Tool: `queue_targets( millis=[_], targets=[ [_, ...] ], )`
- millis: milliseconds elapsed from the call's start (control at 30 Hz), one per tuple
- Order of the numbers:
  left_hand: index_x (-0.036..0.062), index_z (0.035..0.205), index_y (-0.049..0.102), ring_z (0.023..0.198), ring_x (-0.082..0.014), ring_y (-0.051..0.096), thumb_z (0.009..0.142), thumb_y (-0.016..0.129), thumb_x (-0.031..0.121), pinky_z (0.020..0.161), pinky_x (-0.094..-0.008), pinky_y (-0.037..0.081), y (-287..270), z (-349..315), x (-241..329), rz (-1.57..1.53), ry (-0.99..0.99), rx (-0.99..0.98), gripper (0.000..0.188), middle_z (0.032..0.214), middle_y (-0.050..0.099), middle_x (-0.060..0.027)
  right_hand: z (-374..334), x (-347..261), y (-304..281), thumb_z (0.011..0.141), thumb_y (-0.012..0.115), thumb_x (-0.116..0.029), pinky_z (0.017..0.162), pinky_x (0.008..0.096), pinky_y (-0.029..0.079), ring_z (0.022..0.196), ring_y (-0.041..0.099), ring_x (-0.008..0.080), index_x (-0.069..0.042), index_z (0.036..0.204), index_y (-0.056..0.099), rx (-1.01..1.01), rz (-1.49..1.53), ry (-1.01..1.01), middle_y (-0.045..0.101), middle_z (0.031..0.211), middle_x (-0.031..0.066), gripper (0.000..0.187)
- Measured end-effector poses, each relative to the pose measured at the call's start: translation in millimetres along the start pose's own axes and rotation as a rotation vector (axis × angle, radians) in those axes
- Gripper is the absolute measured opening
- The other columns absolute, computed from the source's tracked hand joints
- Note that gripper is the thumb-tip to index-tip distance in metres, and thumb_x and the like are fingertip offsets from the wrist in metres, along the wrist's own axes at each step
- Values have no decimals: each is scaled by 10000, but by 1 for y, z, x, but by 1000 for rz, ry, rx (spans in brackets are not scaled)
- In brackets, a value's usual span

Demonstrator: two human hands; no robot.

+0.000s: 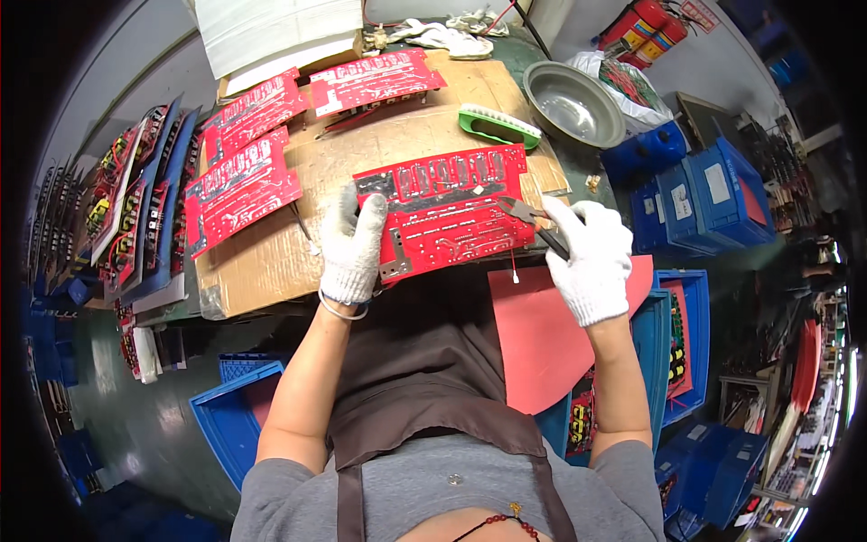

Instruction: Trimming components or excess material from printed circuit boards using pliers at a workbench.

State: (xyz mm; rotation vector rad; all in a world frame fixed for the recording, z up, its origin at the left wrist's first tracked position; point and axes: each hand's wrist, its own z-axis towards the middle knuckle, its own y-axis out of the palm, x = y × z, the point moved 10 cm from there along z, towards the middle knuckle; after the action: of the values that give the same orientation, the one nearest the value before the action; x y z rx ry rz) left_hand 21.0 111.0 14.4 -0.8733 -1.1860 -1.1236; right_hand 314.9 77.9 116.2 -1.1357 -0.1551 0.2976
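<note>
A red circuit board (pixel 452 212) is held up in front of me, solder side showing, above the near edge of the cardboard. My left hand (pixel 352 237), in a white knit glove, grips the board's left edge with the thumb on its face. In my gloved right hand (pixel 591 257) is a pair of cutting pliers (pixel 545 237), its jaws at the board's right part. A short wire with a white plug (pixel 515 275) hangs below the board. Three more red boards, one of them the nearest board (pixel 240 192), lie on the left and far parts of the cardboard.
Cardboard (pixel 298 262) covers the bench. Beyond the held board lie a green-backed brush (pixel 499 126) and a metal bowl (pixel 574 104). Boards stand racked at left (pixel 149 199). Blue crates (pixel 700 203) are stacked at right; a red sheet (pixel 560 334) lies beside my lap.
</note>
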Motion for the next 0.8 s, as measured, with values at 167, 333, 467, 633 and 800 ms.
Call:
queue_targets(
  millis=[167, 333, 467, 633, 800],
  targets=[
    [-30, 1249, 616, 955, -126, 638, 1043, 637, 181, 870, -297, 538, 4, -3, 7, -175, -29, -18, 296, 1096, 699, -82, 23, -10, 12, 686, 851, -147, 896, 444, 441, 1057, 598, 289, -240, 1283, 697, -33, -41, -37, 638, 1116, 58, 623],
    [-28, 1261, 611, 962, -118, 644, 1044, 638, 178, 869, -292, 545, 8, -1, 6, -204, -62, -20, 300, 1112, 700, -82, 34, -17, 10, 690, 842, -141, 872, 449, 427, 1046, 591, 285, -227, 1261, 698, -13, -117, -141, 627, 1081, 62, 595],
    [-29, 1257, 616, 977, -123, 642, 1036, 657, 189, 884, -294, 539, 6, -1, 2, -202, -74, -23, 313, 1124, 698, -78, 39, -17, 5, 687, 831, -132, 856, 444, 420, 1038, 585, 285, -220, 1258, 692, -29, -120, -198, 622, 1071, 57, 594],
    [-18, 1255, 625, 998, -128, 633, 1035, 661, 187, 914, -295, 523, 1, -2, -4, -167, -61, 21, 303, 1128, 700, -80, 43, -18, 8, 706, 802, -109, 827, 437, 408, 1013, 580, 270, -228, 1227, 687, 3, -148, -278, 620, 1051, 38, 546],
    [-14, 1275, 621, 1001, -130, 636, 1036, 659, 184, 915, -296, 525, 4, -2, 2, -150, -86, -15, 313, 1132, 701, -84, 51, -11, 17, 732, 761, -99, 790, 413, 411, 950, 585, 240, -251, 1182, 689, 48, -131, -362, 620, 986, -1, 480]
  ],
)
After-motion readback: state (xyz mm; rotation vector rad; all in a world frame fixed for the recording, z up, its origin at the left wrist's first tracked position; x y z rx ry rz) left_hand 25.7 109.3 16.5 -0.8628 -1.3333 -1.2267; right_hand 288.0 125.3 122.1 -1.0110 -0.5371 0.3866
